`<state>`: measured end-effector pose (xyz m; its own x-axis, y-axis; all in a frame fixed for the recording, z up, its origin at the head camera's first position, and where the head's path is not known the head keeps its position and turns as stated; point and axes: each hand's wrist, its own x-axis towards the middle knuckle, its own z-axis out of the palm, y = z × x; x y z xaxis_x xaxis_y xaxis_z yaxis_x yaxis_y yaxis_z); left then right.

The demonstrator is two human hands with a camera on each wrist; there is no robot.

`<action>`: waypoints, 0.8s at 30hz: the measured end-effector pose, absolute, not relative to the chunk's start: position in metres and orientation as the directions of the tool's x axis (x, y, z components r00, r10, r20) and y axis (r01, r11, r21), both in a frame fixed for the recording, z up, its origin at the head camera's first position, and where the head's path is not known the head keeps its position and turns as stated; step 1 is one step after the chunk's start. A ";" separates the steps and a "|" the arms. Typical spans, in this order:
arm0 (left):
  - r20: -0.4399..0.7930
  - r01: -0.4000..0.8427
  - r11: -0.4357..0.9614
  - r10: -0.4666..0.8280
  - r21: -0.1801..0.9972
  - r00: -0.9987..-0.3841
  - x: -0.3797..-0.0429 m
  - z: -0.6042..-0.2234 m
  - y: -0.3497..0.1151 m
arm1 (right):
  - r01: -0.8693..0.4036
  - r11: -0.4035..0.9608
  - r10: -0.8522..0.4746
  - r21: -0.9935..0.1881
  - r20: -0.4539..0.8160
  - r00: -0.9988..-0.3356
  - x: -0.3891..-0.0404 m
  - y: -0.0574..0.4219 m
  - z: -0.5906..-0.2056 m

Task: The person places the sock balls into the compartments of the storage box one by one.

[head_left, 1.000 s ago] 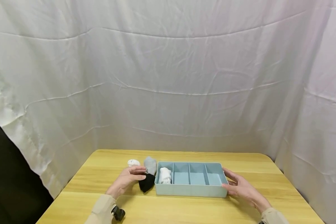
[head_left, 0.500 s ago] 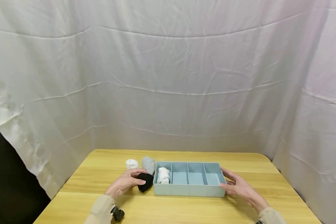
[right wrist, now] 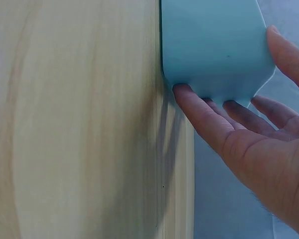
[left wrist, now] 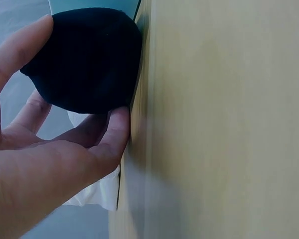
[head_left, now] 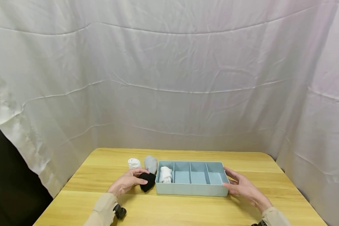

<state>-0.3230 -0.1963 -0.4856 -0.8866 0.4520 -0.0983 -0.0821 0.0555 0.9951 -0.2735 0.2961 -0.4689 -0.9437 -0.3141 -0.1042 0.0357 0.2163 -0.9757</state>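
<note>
My left hand [head_left: 127,181] holds a black rolled sock [head_left: 147,182] on the table, just left of a light blue box [head_left: 190,189]. In the left wrist view the thumb lies on one side of the black bundle [left wrist: 89,59] and the fingers on the other. At the box's right end, my right hand [head_left: 245,189] grips it, thumb at the near corner and fingers along the end wall; the right wrist view shows the fingertips touching the blue wall [right wrist: 214,45]. A white rolled sock [head_left: 166,174] lies in the leftmost compartment.
Behind my left hand lie a second white rolled sock [head_left: 134,163] and a grey rolled sock [head_left: 151,164]. Dividers split the box into several compartments. The wooden table [head_left: 186,210] is backed by a pale curtain [head_left: 186,78].
My left fingers have come closer around the black sock. The right hand stays at the box's end, and the box has not visibly moved on the table; the head view shifts slightly.
</note>
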 end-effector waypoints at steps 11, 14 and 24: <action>-0.096 -0.093 0.032 0.473 0.995 -0.876 -0.324 -0.484 -0.201 | 0.036 0.220 -0.319 -0.975 -0.107 -0.942 -0.273 0.295 -0.468; -0.097 -0.098 0.023 0.464 0.995 -0.880 -0.323 -0.480 -0.202 | 0.034 0.225 -0.319 -0.974 -0.106 -0.942 -0.273 0.295 -0.468; -0.079 -0.102 -0.024 0.466 0.994 -0.881 -0.324 -0.467 -0.206 | 0.031 0.225 -0.321 -0.974 -0.104 -0.942 -0.273 0.296 -0.468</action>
<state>-0.3242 -0.2065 -0.4675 -0.8814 0.4656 -0.0793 -0.1023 -0.0243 0.9945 -0.2728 0.2963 -0.4679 -0.9415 -0.3206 -0.1038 0.0308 0.2247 -0.9739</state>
